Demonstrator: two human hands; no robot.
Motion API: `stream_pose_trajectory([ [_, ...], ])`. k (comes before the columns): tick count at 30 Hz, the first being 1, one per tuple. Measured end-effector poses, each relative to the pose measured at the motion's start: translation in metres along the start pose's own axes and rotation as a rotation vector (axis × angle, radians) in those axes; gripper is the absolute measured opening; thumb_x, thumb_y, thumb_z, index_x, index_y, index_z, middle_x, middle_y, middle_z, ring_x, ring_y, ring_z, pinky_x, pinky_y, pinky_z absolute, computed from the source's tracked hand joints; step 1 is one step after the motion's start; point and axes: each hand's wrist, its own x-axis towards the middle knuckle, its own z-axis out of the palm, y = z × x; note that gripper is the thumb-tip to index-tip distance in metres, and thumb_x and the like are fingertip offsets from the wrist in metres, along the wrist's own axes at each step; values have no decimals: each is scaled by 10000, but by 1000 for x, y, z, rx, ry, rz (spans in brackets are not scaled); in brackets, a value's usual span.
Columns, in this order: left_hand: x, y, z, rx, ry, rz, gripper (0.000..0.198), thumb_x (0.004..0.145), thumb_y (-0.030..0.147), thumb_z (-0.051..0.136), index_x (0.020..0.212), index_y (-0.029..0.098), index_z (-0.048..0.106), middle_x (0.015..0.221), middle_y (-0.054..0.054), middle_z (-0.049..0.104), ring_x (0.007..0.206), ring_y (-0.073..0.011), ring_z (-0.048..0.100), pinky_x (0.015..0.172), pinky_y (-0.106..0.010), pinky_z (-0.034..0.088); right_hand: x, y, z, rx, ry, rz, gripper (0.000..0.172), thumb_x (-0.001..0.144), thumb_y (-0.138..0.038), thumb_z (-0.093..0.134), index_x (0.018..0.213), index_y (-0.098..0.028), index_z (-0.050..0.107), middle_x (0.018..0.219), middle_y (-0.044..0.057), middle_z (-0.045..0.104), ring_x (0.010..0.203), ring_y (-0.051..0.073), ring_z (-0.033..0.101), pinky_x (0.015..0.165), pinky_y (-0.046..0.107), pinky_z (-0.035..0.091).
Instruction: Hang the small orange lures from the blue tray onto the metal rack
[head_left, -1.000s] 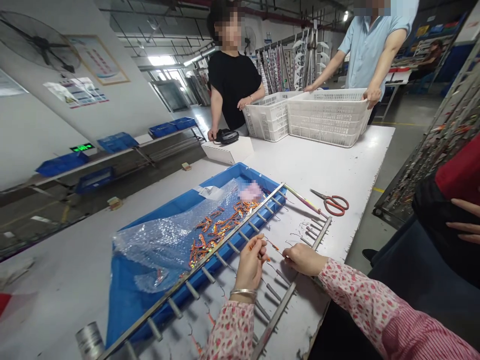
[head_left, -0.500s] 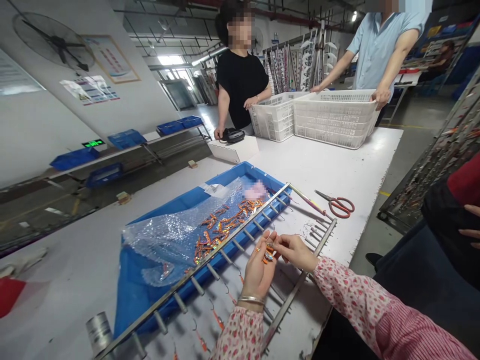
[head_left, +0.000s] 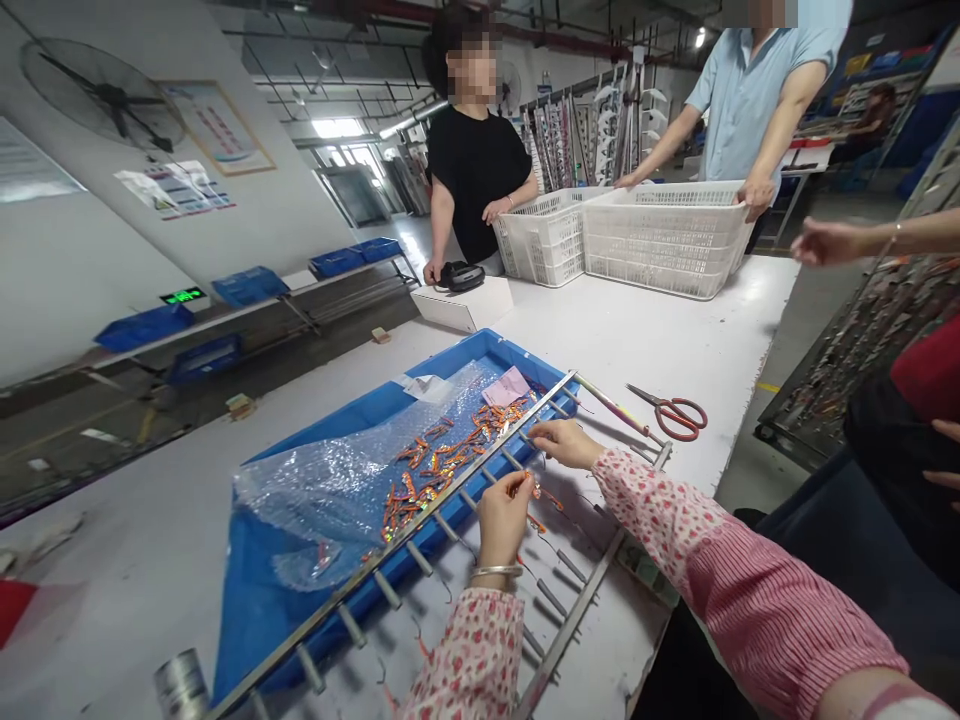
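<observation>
A metal rack (head_left: 570,622) with rows of pegs and thin wire hooks lies slanted across the table and over the edge of a blue tray (head_left: 229,610). My left hand (head_left: 504,518) is closed around small orange-and-silver pieces that look like fishing lures (head_left: 529,484), held above the middle of the rack. Just beyond it, my right hand (head_left: 566,443) pinches at a peg of the upper bar; its fingertips hide what they hold. More of these orange pieces (head_left: 427,470) lie on bubble wrap (head_left: 315,485) in the tray, and several hang from the rack's hooks.
Red-handled scissors (head_left: 679,418) lie right of the rack. White baskets (head_left: 660,240) and a white box (head_left: 457,305) stand at the table's far side, with two people behind. A metal can (head_left: 180,685) is front left. Another person's hand (head_left: 832,243) reaches in from the right.
My right hand has left my left palm and moved up and left to the rack's upper bar. My left hand has closed from an open cup. Another person's arm has appeared at right.
</observation>
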Motion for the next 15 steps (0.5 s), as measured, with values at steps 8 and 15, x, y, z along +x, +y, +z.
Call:
stream_pose_trajectory([
  [8,5,3,3,200,-21,31,296,764,345,482,868,155,683,805,-74,695,745,-199,606,705,-298,408,17,12,19,440,-111,187,166,717,-100,545,854,-150,624,551,-47,546,391,51,433,381,159,328],
  [15,6,7,4,223,-31,72,276,771,334,477,844,161,678,727,-48,683,654,-166,572,651,-276,386,20,14,20,643,-124,254,131,682,-96,583,801,-125,630,498,-48,541,351,38,384,319,152,268],
])
